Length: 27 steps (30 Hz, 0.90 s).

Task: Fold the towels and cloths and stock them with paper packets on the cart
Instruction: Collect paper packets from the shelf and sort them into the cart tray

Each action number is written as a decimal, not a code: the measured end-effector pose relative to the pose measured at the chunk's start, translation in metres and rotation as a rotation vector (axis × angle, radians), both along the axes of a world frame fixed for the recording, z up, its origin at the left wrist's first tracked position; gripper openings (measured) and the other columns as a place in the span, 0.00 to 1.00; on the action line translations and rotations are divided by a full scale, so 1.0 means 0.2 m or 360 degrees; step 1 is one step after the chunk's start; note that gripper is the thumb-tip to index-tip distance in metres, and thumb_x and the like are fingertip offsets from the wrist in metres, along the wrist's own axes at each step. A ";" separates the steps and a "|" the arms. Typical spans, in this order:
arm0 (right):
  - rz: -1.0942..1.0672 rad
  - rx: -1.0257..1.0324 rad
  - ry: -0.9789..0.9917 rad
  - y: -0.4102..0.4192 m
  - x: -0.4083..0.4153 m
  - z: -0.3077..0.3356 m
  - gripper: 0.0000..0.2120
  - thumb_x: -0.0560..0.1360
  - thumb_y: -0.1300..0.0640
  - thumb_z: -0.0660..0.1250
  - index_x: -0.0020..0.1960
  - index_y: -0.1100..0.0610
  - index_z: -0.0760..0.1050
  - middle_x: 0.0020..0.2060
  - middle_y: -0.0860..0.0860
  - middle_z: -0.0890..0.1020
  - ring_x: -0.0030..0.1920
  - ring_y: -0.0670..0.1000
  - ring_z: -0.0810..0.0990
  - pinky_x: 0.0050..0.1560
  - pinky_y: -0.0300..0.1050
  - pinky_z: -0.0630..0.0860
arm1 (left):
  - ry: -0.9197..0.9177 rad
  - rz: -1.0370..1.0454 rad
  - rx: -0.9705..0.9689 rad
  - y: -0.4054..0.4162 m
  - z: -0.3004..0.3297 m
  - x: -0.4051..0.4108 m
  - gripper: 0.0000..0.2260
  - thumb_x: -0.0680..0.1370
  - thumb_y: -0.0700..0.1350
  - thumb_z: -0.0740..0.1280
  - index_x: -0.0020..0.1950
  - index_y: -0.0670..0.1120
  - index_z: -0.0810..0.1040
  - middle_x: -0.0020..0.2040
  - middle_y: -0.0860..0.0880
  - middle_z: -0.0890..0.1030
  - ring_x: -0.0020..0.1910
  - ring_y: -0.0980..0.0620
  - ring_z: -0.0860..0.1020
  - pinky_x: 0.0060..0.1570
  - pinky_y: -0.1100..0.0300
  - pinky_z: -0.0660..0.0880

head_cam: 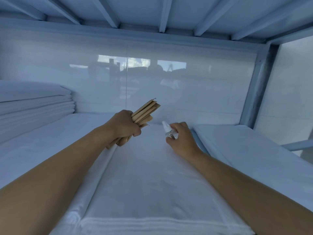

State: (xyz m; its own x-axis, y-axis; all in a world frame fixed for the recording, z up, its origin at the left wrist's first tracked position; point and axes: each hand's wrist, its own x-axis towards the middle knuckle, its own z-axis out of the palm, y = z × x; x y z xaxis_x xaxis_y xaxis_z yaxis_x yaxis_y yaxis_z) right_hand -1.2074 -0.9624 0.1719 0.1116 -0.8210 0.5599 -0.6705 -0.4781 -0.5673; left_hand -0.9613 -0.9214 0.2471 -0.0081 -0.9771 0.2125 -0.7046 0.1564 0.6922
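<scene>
Packets (147, 112) are clenched in the left hand (123, 128) for stocking; a small bottle (169, 131) is pinched in the right hand (182, 138) above folded towels (152, 184).

A glossy white back panel (169, 85) is standing behind the shelf, reflecting dim window shapes and sky. A vertical seam (127, 85) is running down it near the middle. Overhead, pale metal crossbars (162, 14) are spanning the underside of the upper level. At the right, a metal upright post (257, 85) is framing a plain white side panel (291, 92).
</scene>
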 end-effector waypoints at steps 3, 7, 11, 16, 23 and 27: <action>-0.0099 0.0017 -0.0244 0.05 -0.07 0.00 0.15 0.74 0.59 0.74 0.60 0.54 0.77 0.51 0.49 0.79 0.47 0.48 0.79 0.43 0.36 0.72 | -0.0031 -0.0075 -0.0065 0.02 0.00 -0.03 0.13 0.63 0.40 0.75 0.46 0.48 0.81 0.36 0.52 0.85 0.33 0.52 0.82 0.33 0.61 0.75; -0.0189 0.0056 -0.0431 0.11 -0.15 0.00 0.13 0.74 0.56 0.76 0.55 0.52 0.77 0.47 0.44 0.82 0.45 0.42 0.79 0.42 0.33 0.73 | -0.0063 -0.0169 -0.0144 0.07 0.00 -0.09 0.13 0.64 0.40 0.76 0.46 0.49 0.79 0.34 0.52 0.82 0.33 0.52 0.80 0.33 0.61 0.73; -0.0171 0.0030 -0.0602 0.24 -0.22 0.01 0.14 0.72 0.57 0.78 0.55 0.53 0.78 0.48 0.44 0.84 0.47 0.41 0.81 0.42 0.28 0.72 | -0.0133 -0.0222 -0.0245 0.15 0.00 -0.16 0.14 0.66 0.40 0.77 0.46 0.49 0.77 0.39 0.49 0.82 0.36 0.49 0.80 0.36 0.58 0.73; -0.0141 -0.0015 -0.0697 0.50 -0.39 -0.01 0.15 0.71 0.57 0.79 0.54 0.52 0.78 0.47 0.43 0.84 0.45 0.38 0.81 0.45 0.29 0.74 | -0.0272 -0.0237 -0.0473 0.30 0.04 -0.25 0.15 0.68 0.41 0.75 0.50 0.54 0.75 0.39 0.49 0.82 0.33 0.46 0.81 0.33 0.51 0.79; -0.0185 -0.0104 -0.0658 1.01 -0.92 0.09 0.16 0.71 0.58 0.81 0.55 0.54 0.79 0.49 0.49 0.85 0.49 0.51 0.84 0.54 0.42 0.81 | -0.0337 -0.0430 -0.0681 0.56 0.03 -0.76 0.19 0.69 0.42 0.71 0.53 0.61 0.73 0.36 0.55 0.81 0.25 0.53 0.79 0.20 0.57 0.74; -0.0303 -0.0132 -0.0563 1.39 -1.30 0.09 0.16 0.71 0.57 0.81 0.54 0.49 0.79 0.45 0.44 0.84 0.44 0.47 0.83 0.49 0.36 0.78 | -0.0369 -0.0729 -0.0745 0.75 -0.06 -1.22 0.22 0.69 0.40 0.73 0.58 0.57 0.75 0.42 0.59 0.81 0.38 0.57 0.80 0.38 0.54 0.79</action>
State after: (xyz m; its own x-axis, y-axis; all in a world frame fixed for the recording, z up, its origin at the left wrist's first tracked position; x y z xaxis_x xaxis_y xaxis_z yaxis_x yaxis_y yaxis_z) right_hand -1.4681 -0.6852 0.1908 -0.2490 -0.7588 0.6018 -0.5219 -0.4183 -0.7434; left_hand -1.2063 -0.7722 0.2347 -0.4939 -0.6704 0.5537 -0.6178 0.7187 0.3191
